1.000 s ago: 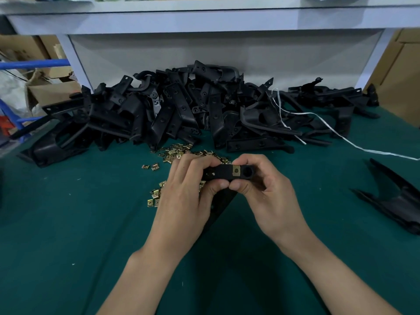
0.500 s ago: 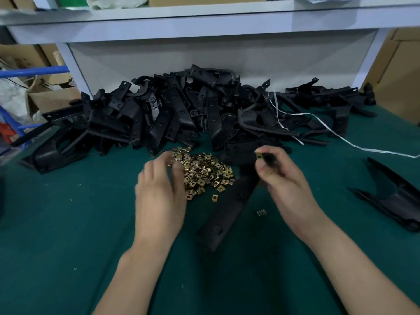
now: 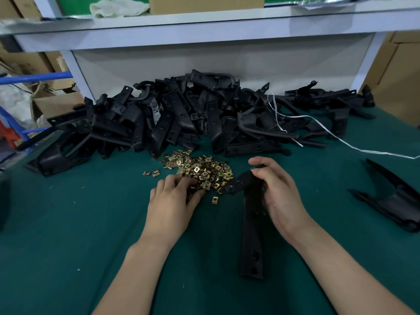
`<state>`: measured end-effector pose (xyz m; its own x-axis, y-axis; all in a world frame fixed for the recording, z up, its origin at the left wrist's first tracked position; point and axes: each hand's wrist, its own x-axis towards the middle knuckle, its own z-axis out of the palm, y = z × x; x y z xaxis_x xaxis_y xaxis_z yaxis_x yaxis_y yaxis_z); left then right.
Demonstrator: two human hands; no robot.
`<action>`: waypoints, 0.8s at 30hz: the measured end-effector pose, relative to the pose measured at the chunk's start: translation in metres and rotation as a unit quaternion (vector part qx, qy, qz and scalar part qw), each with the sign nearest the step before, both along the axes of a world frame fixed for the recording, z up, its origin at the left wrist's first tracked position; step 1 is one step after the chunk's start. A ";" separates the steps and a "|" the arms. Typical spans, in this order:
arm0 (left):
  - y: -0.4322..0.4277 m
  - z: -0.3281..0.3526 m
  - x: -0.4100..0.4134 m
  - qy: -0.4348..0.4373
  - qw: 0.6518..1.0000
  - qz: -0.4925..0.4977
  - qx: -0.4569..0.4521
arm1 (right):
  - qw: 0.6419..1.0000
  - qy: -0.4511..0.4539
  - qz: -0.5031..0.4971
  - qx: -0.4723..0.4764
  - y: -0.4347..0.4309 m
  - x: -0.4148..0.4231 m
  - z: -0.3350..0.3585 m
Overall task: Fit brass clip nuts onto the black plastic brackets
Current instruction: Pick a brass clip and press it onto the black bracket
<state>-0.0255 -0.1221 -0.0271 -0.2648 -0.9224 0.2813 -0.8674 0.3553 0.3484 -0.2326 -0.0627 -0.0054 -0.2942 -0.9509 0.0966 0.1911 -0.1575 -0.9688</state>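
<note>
A long black plastic bracket [image 3: 252, 235] lies nearest, its lower end resting on the dark green table cloth [image 3: 68, 223] at 6 o'clock, its body running up toward 12 and its bent upper arm angling toward 10 o'clock. The right hand [image 3: 279, 196] grips that upper part, fingers curled over the top and thumb against the side.

At 9 o'clock from it, the left hand [image 3: 172, 201] lies palm down, fingers bent into the near edge of the loose pile of small square brass clip nuts [image 3: 204, 170]. Whether it has one pinched I cannot tell. One single brass clip nut [image 3: 215, 199] lies apart between the hands, and two stray brass nuts [image 3: 151, 173] sit at 9 o'clock from the pile.

Beyond, at 12 o'clock, a big heap of black plastic brackets [image 3: 181, 119] spreads across the back of the table against a white panel. A thin white strap [image 3: 341, 142] trails from it toward 3 o'clock. A separate large black moulded part [image 3: 397, 196] lies at 3 o'clock. A pale shelf [image 3: 204, 21] runs above.
</note>
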 end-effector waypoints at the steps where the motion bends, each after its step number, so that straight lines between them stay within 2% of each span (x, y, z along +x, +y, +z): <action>1: -0.002 0.000 0.000 0.002 1.000 -0.003 -0.006 | 1.000 0.011 0.003 -0.002 0.000 0.000 -0.001; 15: -0.006 0.001 -0.008 0.047 0.995 0.051 -0.070 | 0.997 0.043 0.061 -0.018 -0.001 -0.002 -0.006; 24: -0.007 0.002 -0.007 0.073 0.993 0.023 -0.089 | 0.987 0.154 0.033 -0.041 0.006 0.008 0.000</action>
